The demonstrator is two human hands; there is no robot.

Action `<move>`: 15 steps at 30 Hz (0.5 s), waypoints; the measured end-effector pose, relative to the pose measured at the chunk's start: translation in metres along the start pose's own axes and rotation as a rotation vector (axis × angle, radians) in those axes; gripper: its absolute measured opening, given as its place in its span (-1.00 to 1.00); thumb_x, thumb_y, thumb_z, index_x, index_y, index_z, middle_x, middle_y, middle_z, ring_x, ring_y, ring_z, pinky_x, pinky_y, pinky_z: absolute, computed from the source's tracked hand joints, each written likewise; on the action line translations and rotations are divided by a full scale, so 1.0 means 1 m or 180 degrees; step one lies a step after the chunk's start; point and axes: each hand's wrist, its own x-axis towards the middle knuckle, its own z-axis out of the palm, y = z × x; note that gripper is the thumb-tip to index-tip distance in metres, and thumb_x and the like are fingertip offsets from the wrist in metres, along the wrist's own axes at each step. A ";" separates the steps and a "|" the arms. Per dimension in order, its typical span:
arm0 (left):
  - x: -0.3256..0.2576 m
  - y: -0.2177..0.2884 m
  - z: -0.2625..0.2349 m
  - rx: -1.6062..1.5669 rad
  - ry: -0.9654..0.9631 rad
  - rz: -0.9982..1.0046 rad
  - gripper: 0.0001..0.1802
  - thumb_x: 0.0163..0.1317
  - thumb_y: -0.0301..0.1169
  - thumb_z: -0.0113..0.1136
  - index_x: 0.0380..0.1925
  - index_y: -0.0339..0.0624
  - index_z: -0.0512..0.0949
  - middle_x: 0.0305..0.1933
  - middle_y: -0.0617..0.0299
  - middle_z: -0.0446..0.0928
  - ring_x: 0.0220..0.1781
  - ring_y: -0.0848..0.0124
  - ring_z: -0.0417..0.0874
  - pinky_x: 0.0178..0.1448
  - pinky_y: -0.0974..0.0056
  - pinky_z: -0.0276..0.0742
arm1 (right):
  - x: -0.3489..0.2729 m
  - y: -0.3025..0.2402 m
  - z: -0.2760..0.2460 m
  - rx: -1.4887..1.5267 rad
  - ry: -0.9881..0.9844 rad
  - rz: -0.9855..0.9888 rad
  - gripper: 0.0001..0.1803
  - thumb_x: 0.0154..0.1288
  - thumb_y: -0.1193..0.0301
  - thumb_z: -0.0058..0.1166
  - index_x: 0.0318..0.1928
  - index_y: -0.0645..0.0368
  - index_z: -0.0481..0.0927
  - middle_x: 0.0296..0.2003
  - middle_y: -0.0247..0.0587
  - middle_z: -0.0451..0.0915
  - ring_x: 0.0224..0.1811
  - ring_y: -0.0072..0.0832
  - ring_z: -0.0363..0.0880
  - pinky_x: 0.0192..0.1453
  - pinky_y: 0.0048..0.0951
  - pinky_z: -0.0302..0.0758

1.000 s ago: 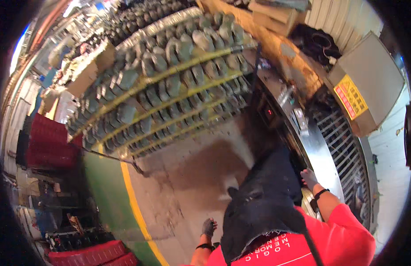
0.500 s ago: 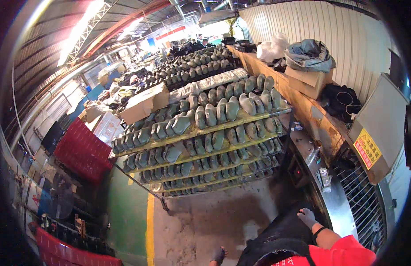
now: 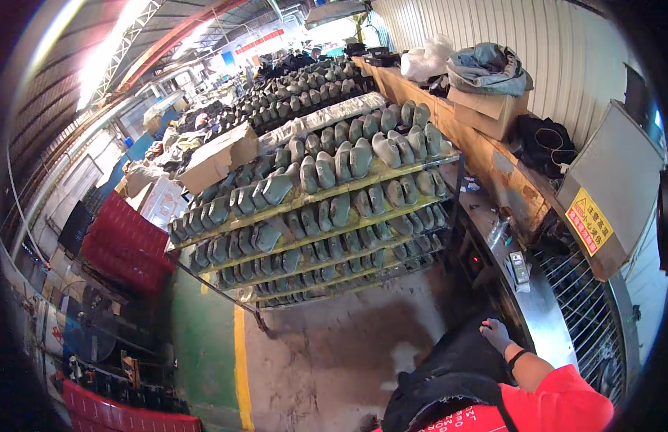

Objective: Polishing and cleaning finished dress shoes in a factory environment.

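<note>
My R hand (image 3: 497, 335) by metal bench (image 3: 548, 327), fingers loosely curled, nothing visible in it. L hand (image 3: 368, 423) mostly cut off at lower edge, can't tell its state. Grey shoe-shaped forms (image 3: 360, 160) ahead, well apart from R hand; rack (image 3: 398, 173) tiers look approx. full, qty. left unclear.

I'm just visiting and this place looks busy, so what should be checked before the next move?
1. Right hand free: ok, no held thing shows.
2. Left hand free: cannot tell, barely a sliver shows at the lower edge.
3. Grey shoe-shaped pieces on the rack: ok, standing in rows on several shelves.
4. Small device supported: ok, resting on the metal counter.
5. Warning sign uncovered: ok, yellow and red on a grey panel.
</note>
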 end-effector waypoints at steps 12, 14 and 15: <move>0.005 0.062 0.016 0.0736 0.0442 0.0247 -0.66 0.51 0.11 0.05 -0.29 0.17 0.49 -0.38 0.32 0.61 -0.42 0.37 0.62 -0.36 0.23 0.49 | -0.008 -0.008 0.006 0.0168 -0.0007 0.0035 -0.47 0.28 0.12 0.32 0.07 0.30 0.73 0.10 0.14 0.72 0.21 -0.02 0.69 0.32 -0.17 0.58; -0.001 0.056 0.031 0.0761 0.0634 0.0335 -0.68 0.51 0.07 0.03 -0.27 0.15 0.47 -0.39 0.31 0.59 -0.48 0.39 0.57 -0.37 0.20 0.48 | -0.011 0.001 0.005 0.0214 0.0044 0.0017 -0.48 0.27 0.08 0.33 0.06 0.24 0.74 0.11 0.12 0.71 0.24 0.01 0.65 0.35 -0.12 0.54; -0.005 0.051 0.037 0.0740 0.0825 0.0384 -0.69 0.50 0.07 0.04 -0.28 0.15 0.46 -0.39 0.30 0.59 -0.45 0.38 0.59 -0.35 0.19 0.50 | -0.012 0.007 0.005 0.0260 0.0080 -0.0007 -0.49 0.27 0.05 0.34 0.04 0.18 0.75 0.12 0.10 0.70 0.26 0.04 0.62 0.37 -0.06 0.51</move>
